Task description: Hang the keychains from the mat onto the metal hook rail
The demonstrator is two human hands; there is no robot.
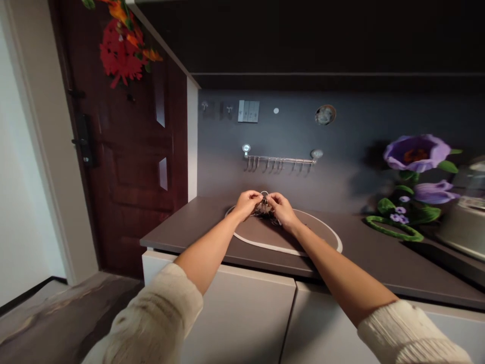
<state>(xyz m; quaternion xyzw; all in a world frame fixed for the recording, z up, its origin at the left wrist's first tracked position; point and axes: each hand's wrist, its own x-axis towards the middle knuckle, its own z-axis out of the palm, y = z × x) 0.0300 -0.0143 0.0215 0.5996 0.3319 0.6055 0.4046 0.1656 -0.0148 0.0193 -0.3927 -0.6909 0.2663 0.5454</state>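
Note:
Both of my hands meet over the counter, pinching a small bunch on a metal key ring (pixel 264 192). My left hand (pixel 247 203) has thumb and fingertips closed on its left side. From the right, my right hand (pixel 282 209) pinches the same bunch with its fingertips. Small shiny and dark pieces, which look like keys, hang below the ring, partly hidden by the fingers. Under the hands lies an oval brown mat with a white rim (pixel 278 248).
A rail with several small hooks (pixel 280 160) is fixed to the wall behind. Purple artificial flowers (pixel 417 154) stand on the counter (pixel 367 258) at right. Dark upper cabinets (pixel 322 38) overhang it. At left is a dark red door (pixel 132 167) with a red hanging ornament (pixel 121 50).

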